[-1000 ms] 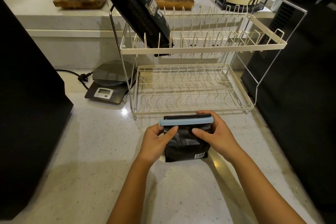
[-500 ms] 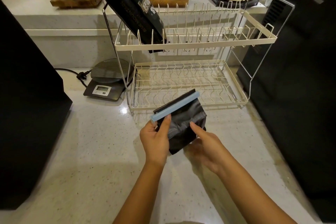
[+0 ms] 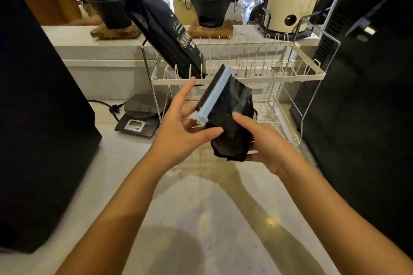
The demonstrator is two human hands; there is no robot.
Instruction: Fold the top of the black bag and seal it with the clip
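The black bag (image 3: 232,123) is held tilted in the air above the pale worktop (image 3: 201,219), in front of a white dish rack (image 3: 290,73). Its folded top is clamped by a light blue clip (image 3: 214,96). The bag's lower part is gripped by the right hand (image 3: 266,143). The left hand (image 3: 181,131) is spread wide at the clip's near end, its fingers (image 3: 185,94) loosely extended. A kitchen scale (image 3: 138,118) sits to the left.

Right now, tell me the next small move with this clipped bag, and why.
Probably set the small black bag down, likely on the counter. The light blue clip already runs along its folded top, so sealing looks done. The right hand cradles the bag in the air, while the left hand is open with its fingers near the clip's end.
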